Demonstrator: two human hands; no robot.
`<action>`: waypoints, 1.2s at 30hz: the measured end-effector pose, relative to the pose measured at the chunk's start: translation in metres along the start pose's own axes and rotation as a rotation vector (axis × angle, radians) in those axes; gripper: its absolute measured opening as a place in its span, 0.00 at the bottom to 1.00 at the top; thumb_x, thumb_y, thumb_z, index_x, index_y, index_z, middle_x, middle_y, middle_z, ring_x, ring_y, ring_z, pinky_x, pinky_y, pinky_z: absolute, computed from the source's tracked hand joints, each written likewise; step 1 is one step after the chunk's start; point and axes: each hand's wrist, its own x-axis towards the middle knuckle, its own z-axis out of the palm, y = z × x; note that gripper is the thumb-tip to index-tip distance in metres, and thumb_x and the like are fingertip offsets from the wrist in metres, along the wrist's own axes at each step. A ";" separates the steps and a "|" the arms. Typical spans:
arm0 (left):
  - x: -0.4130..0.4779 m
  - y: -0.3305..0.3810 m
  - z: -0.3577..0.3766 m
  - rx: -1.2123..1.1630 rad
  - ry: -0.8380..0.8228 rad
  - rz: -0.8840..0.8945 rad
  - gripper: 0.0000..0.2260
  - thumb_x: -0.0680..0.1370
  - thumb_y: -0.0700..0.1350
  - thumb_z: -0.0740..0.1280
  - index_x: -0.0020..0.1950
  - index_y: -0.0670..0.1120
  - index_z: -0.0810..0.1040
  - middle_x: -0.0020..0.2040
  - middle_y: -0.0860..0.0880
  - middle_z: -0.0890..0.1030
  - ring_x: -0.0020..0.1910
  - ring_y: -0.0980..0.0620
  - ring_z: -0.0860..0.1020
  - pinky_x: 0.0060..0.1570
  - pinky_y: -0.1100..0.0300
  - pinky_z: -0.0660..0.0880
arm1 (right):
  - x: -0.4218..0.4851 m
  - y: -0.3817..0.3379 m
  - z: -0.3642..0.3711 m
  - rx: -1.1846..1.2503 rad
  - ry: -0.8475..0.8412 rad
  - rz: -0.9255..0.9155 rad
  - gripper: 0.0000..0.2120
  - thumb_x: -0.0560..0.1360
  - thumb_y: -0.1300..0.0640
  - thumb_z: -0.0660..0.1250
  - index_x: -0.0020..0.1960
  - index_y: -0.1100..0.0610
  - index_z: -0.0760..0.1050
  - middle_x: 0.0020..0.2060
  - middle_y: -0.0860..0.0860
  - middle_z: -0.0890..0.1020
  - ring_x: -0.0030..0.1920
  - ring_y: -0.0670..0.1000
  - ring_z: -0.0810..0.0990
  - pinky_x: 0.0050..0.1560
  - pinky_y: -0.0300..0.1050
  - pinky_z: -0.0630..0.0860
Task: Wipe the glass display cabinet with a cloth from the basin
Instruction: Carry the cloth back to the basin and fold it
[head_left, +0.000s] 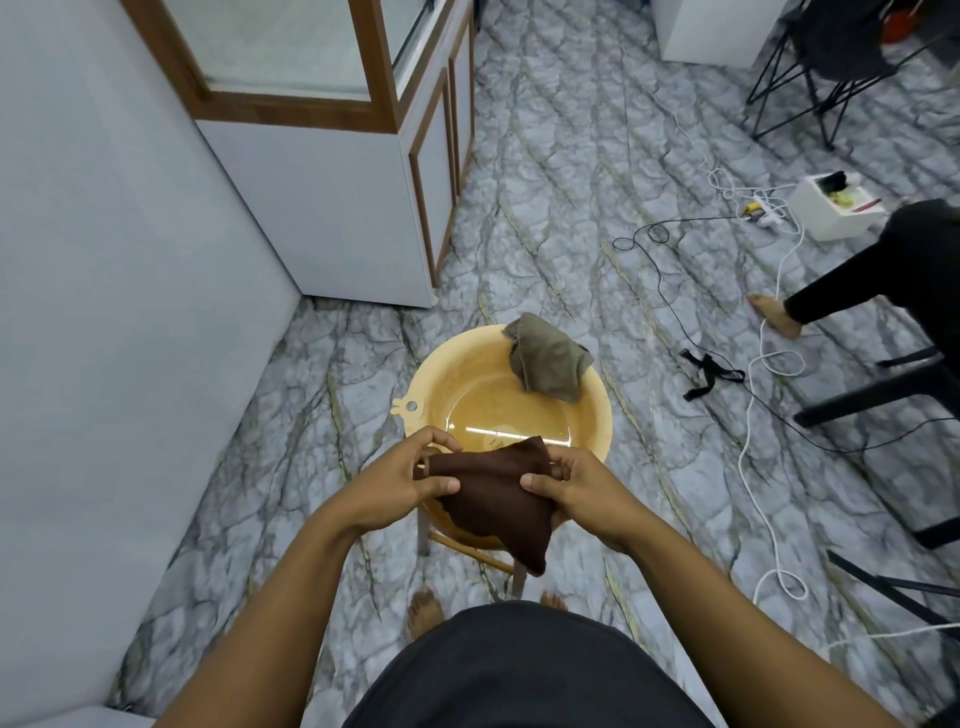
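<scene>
Marble-patterned floor (571, 208) carries a yellow basin (431, 374) of water, below the glass display cabinet (291, 57). Left hand (400, 483) and right hand (576, 488) each pinch the brown cloth (493, 499) above the basin's near rim; a grey cloth (548, 358) drapes the far rim.

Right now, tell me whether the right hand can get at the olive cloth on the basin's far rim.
Probably yes. Only the open basin lies between the right hand and the olive cloth, but that hand grips the brown cloth and must release it first.
</scene>
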 end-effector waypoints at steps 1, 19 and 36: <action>0.002 0.000 0.003 0.009 0.017 0.015 0.13 0.80 0.42 0.70 0.61 0.54 0.74 0.55 0.46 0.83 0.56 0.48 0.82 0.59 0.51 0.78 | 0.001 0.002 0.000 0.007 0.023 0.001 0.11 0.81 0.62 0.67 0.62 0.56 0.79 0.48 0.58 0.87 0.47 0.56 0.87 0.36 0.46 0.82; 0.038 -0.010 0.030 0.679 0.267 0.033 0.16 0.78 0.47 0.71 0.65 0.57 0.77 0.52 0.55 0.77 0.52 0.52 0.76 0.49 0.56 0.75 | 0.021 0.019 0.007 -0.704 0.370 0.015 0.11 0.78 0.60 0.69 0.59 0.50 0.77 0.41 0.47 0.80 0.45 0.47 0.78 0.41 0.42 0.75; 0.023 -0.030 0.041 1.009 0.180 0.203 0.18 0.75 0.54 0.73 0.64 0.57 0.77 0.60 0.54 0.74 0.60 0.51 0.71 0.58 0.55 0.63 | 0.007 0.042 0.007 -1.135 0.224 -0.183 0.20 0.76 0.39 0.69 0.65 0.46 0.79 0.57 0.42 0.79 0.58 0.48 0.67 0.60 0.47 0.67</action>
